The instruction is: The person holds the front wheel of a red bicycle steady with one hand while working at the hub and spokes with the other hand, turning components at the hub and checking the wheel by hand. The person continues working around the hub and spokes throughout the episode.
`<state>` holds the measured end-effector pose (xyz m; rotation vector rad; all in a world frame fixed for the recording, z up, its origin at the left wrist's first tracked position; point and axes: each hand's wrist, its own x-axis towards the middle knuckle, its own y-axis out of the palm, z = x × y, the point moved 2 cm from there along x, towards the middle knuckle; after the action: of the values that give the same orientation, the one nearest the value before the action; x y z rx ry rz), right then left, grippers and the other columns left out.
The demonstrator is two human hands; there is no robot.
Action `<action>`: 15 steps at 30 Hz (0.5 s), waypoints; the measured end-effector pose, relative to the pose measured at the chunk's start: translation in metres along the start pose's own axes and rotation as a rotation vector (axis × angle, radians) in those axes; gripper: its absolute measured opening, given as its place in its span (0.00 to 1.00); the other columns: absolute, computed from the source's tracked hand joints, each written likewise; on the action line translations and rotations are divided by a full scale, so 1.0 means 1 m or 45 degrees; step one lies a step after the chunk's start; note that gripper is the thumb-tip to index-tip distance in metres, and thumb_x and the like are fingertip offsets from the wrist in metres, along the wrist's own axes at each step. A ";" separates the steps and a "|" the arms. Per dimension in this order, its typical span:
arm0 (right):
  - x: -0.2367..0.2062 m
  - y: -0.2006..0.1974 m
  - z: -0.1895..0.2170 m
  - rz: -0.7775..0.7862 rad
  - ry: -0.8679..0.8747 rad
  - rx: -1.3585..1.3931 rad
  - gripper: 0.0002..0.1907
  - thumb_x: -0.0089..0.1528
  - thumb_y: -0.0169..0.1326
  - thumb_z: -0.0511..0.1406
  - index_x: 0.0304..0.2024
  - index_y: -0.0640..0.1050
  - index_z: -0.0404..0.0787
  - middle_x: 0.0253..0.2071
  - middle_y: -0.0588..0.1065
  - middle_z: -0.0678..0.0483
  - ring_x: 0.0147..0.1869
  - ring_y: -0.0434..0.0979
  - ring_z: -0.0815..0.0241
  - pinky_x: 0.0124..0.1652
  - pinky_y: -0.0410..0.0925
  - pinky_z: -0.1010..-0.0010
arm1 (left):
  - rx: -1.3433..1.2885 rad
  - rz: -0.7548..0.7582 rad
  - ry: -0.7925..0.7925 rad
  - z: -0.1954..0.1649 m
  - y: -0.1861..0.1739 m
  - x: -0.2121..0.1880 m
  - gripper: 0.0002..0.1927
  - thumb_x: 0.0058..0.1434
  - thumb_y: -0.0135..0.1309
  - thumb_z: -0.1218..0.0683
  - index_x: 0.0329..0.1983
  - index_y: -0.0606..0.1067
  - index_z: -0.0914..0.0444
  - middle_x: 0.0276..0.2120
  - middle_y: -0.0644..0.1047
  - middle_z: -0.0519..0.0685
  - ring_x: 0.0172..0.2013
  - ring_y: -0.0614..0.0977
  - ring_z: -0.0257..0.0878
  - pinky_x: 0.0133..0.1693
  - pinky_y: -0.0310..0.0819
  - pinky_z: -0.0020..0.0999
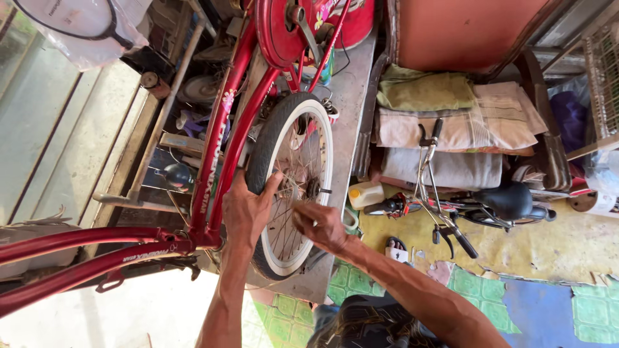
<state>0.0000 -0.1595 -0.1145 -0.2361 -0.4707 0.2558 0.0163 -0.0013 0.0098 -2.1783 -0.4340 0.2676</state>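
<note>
Left hand (248,209) clamped on the black tyre of the bicycle wheel (293,183), thumb over the tread. Right hand (320,225) pinched narrow at the spokes (290,225) near the hub; whether it holds anything, can't tell. Wheel sits mid-scene in the red frame (219,148), bike upended. Likely light, rim stiff, spokes thin and bendable; grip tyre or rim. Metal bench (351,90) behind. Small bicycle (464,206) right, folded cloths (451,122) beyond, patchy floor (567,245).

red bicycle frame (219,138), white-walled black tyre (258,161), green patterned floor tiles (593,312)
</note>
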 end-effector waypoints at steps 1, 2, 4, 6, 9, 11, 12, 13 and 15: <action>0.001 0.006 0.002 -0.011 -0.060 -0.016 0.12 0.60 0.57 0.24 0.46 0.81 0.35 0.32 0.80 0.46 0.30 0.82 0.51 0.27 0.74 0.63 | 0.013 -0.008 0.000 0.000 0.001 0.001 0.30 0.57 0.60 0.33 0.39 0.76 0.65 0.22 0.79 0.57 0.25 0.85 0.52 0.30 0.76 0.50; 0.003 0.011 0.006 -0.020 -0.115 -0.031 0.13 0.60 0.56 0.24 0.46 0.81 0.35 0.33 0.80 0.45 0.32 0.82 0.49 0.30 0.73 0.61 | 0.033 -0.004 -0.016 0.000 0.001 0.002 0.30 0.57 0.60 0.33 0.40 0.76 0.65 0.22 0.79 0.57 0.25 0.85 0.53 0.30 0.76 0.50; 0.005 0.019 0.009 -0.042 -0.089 -0.012 0.11 0.60 0.57 0.24 0.46 0.81 0.36 0.34 0.80 0.45 0.33 0.82 0.48 0.31 0.74 0.61 | 0.063 -0.017 -0.038 0.001 0.002 0.005 0.31 0.56 0.59 0.32 0.40 0.76 0.65 0.21 0.79 0.56 0.26 0.85 0.54 0.30 0.76 0.51; 0.006 0.023 0.011 -0.041 -0.058 0.019 0.11 0.61 0.56 0.24 0.46 0.80 0.36 0.35 0.80 0.44 0.34 0.83 0.48 0.32 0.73 0.62 | 0.066 0.011 -0.050 0.002 0.002 0.008 0.32 0.57 0.58 0.31 0.41 0.75 0.65 0.21 0.80 0.56 0.27 0.85 0.54 0.31 0.77 0.50; 0.006 0.023 0.010 0.010 -0.006 0.107 0.10 0.62 0.55 0.24 0.46 0.79 0.35 0.35 0.79 0.45 0.34 0.81 0.50 0.32 0.72 0.63 | 0.032 -0.007 -0.032 0.001 0.000 0.010 0.32 0.57 0.59 0.31 0.42 0.76 0.65 0.22 0.80 0.58 0.28 0.85 0.56 0.31 0.76 0.51; 0.008 0.023 0.006 0.055 0.035 0.198 0.08 0.64 0.54 0.25 0.46 0.77 0.35 0.34 0.79 0.45 0.31 0.80 0.54 0.31 0.71 0.64 | 0.030 -0.033 -0.016 0.000 0.000 0.009 0.32 0.57 0.59 0.31 0.42 0.76 0.65 0.23 0.80 0.59 0.29 0.85 0.58 0.32 0.76 0.53; 0.009 0.022 0.004 0.061 0.038 0.252 0.09 0.66 0.53 0.26 0.49 0.75 0.35 0.33 0.78 0.46 0.32 0.79 0.56 0.31 0.71 0.65 | 0.042 -0.042 -0.020 -0.001 0.000 0.008 0.32 0.57 0.60 0.31 0.42 0.76 0.65 0.24 0.80 0.59 0.30 0.85 0.58 0.32 0.76 0.53; 0.011 0.023 0.002 0.073 0.052 0.312 0.10 0.67 0.52 0.27 0.52 0.73 0.35 0.33 0.76 0.47 0.32 0.79 0.58 0.31 0.71 0.66 | 0.059 -0.046 -0.036 -0.001 0.000 0.006 0.32 0.57 0.60 0.31 0.41 0.76 0.65 0.24 0.80 0.60 0.31 0.85 0.59 0.32 0.76 0.53; 0.015 0.025 -0.001 0.073 0.213 0.468 0.12 0.70 0.51 0.30 0.54 0.67 0.35 0.29 0.75 0.49 0.30 0.76 0.62 0.28 0.69 0.69 | 0.001 -0.055 -0.023 -0.003 0.000 0.003 0.32 0.55 0.60 0.32 0.44 0.76 0.64 0.24 0.80 0.60 0.30 0.85 0.58 0.32 0.76 0.53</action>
<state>0.0086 -0.1321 -0.1161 0.0886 -0.2448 0.3699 0.0203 -0.0025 0.0117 -2.1645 -0.4902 0.2640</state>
